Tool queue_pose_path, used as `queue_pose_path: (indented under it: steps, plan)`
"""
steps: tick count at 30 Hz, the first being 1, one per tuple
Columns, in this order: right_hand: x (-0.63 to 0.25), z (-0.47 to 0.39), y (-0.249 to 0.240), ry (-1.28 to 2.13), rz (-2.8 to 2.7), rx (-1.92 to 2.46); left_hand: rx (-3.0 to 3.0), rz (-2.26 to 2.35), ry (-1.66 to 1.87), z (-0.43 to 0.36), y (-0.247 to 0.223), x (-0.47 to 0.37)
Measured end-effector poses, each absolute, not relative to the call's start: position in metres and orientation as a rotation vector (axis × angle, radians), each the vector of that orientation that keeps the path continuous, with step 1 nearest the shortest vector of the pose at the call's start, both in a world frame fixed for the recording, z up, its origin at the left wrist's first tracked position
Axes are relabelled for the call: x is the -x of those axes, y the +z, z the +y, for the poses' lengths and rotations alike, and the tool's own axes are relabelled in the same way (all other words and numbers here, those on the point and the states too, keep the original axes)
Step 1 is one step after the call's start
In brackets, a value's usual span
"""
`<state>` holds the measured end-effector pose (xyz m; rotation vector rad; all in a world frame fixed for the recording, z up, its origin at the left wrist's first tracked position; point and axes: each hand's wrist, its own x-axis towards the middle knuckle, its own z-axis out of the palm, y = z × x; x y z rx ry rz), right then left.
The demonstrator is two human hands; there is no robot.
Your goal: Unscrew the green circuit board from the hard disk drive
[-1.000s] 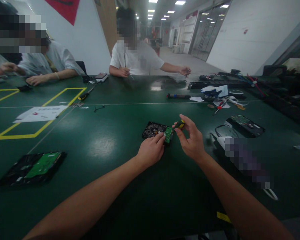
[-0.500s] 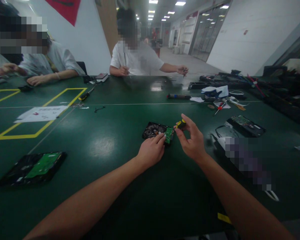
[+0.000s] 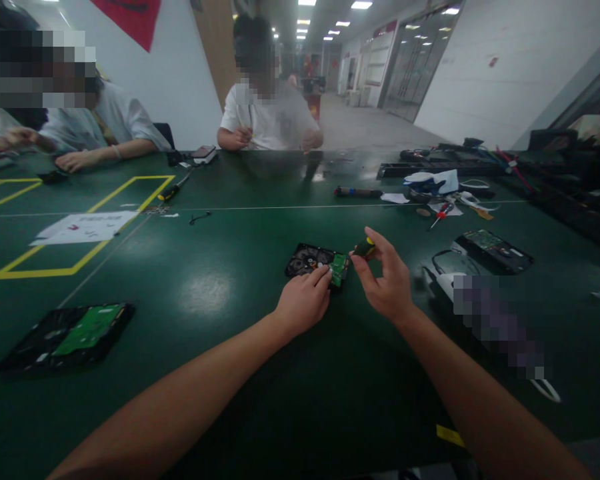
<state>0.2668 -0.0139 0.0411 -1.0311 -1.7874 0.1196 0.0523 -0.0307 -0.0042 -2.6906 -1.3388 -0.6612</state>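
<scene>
Drive (image 3: 303, 259): flat, black, rectangular, rounded relief on its face, green board (image 3: 339, 267) at its right end. Lies on the smooth, glossy green table (image 3: 240, 240), ahead of the person. Left hand (image 3: 304, 297): fingers laid over the drive's near side; whether they grip an edge cannot be told. Right hand (image 3: 387, 277): thumb and fingertips pinched on a stubby black-and-yellow screwdriver (image 3: 364, 249), just beside the board; tip contact indistinct.
</scene>
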Motion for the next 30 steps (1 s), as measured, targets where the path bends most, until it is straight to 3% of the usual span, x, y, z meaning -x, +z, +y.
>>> queue_pose_path:
  steps: [30]
  plan:
    - [-0.2669,-0.0147,0.0459,0.138,-1.806,0.96,2.684,-1.338,-0.668,-0.0315,-0.004,-0.0527]
